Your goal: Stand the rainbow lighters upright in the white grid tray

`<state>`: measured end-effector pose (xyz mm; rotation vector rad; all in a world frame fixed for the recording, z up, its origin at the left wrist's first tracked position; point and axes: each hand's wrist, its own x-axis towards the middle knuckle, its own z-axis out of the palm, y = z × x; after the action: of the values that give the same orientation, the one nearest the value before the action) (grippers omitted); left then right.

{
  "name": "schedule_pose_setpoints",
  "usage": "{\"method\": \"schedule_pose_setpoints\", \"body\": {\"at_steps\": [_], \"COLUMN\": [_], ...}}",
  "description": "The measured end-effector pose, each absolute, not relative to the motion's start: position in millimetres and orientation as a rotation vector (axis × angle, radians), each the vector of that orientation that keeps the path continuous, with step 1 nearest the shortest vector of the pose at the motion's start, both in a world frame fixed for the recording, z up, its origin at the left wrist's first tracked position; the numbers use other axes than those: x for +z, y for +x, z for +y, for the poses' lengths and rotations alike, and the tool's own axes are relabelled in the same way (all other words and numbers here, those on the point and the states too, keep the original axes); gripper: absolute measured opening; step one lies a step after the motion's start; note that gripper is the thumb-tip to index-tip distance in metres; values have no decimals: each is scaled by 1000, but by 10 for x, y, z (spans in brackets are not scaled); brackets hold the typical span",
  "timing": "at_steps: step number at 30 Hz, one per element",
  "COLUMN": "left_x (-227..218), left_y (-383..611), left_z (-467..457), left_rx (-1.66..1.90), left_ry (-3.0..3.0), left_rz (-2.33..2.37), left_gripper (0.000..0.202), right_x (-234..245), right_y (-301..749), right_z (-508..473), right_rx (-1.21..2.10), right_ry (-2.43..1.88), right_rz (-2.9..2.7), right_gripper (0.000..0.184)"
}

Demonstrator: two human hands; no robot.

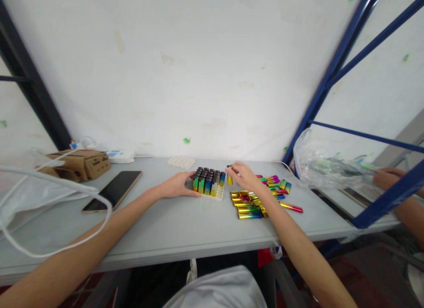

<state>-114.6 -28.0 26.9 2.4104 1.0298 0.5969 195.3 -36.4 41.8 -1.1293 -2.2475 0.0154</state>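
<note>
A block of upright lighters [207, 183] with black tops and shiny coloured bodies stands in a white plastic tray [220, 195]. My left hand [179, 184] grips the left side of this block at the tray, thumb in front and fingers behind. Just right of the tray, my right hand [244, 175] pinches a yellow lighter [230, 179] upright by its dark top. Beneath and beyond my right forearm lies a loose pile of shiny lighters [248, 210] in gold, green, blue, red and purple. The forearm hides part of that pile.
An off-white perforated tray [181, 162] lies near the wall. At left are a phone [114, 191], a cardboard holder [82, 163] and a white cable [107, 215]. Blue frame posts [326, 85] and a clear plastic bag [318, 158] border the right. Another person's hand [386, 178] is beyond.
</note>
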Motion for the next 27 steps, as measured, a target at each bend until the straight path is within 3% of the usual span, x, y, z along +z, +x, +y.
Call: {"method": "schedule_pose_setpoints", "body": {"at_steps": [8, 15, 22, 27], "left_x": [285, 278, 297, 306], "left_y": [-1145, -1136, -1135, -1134], "left_z": [-291, -302, -315, -320], "left_rx": [574, 599, 588, 576], "left_ry": [2420, 2398, 2415, 2400], "left_rz": [1047, 1040, 1069, 1079], "left_gripper": [80, 74, 78, 77], "right_x": [409, 410, 451, 428], "right_y": [1987, 1947, 1854, 1913], "right_z": [-396, -427, -449, -435], "right_rx": [512, 664, 283, 273], "right_ry": [-1145, -1135, -1246, -1239], "right_rz": [-2292, -2292, -2419, -2421], "right_gripper": [49, 42, 43, 42]}}
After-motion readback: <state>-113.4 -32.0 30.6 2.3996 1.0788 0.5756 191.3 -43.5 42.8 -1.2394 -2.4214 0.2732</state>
